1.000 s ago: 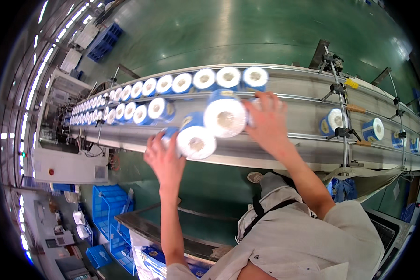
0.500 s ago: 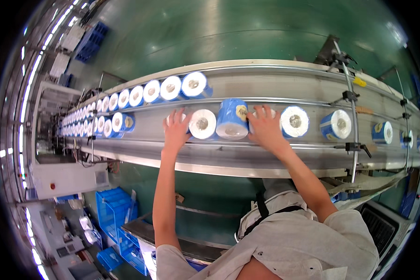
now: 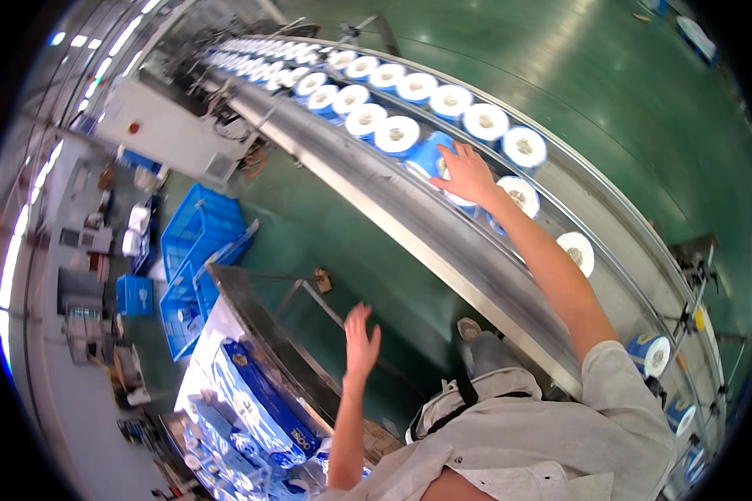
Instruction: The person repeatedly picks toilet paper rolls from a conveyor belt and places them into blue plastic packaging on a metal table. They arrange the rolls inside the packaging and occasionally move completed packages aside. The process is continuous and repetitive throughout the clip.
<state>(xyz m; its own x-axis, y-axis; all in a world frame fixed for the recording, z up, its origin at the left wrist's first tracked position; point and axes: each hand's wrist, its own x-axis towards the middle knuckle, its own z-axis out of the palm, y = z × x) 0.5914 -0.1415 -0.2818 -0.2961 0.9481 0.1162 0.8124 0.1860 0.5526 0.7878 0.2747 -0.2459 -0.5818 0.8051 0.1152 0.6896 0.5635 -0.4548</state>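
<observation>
Blue-wrapped toilet paper rolls with white ends stand in two rows on a conveyor. My right hand (image 3: 468, 174) reaches over the near row. Its thumb and fingers curve round the top of one roll (image 3: 459, 199), which the hand mostly covers. Against that roll's left side leans a tilted roll (image 3: 429, 157) with its blue side up. An upright roll (image 3: 518, 195) stands just right of my right wrist. My left hand (image 3: 361, 344) is off the conveyor, fingers apart and holding nothing, above the floor beside a metal-edged table.
Metal guide rails (image 3: 597, 219) run along the conveyor (image 3: 376, 185). At lower left, a blue printed plastic package (image 3: 263, 405) and crumpled wrap lie on the table. Blue crates (image 3: 199, 230) stand beyond it. Several spaced rolls (image 3: 648, 355) are at right.
The view has turned left. My left hand has left the roll it was on and moved off the conveyor. My right hand stays among the rolls, which now stand closer together.
</observation>
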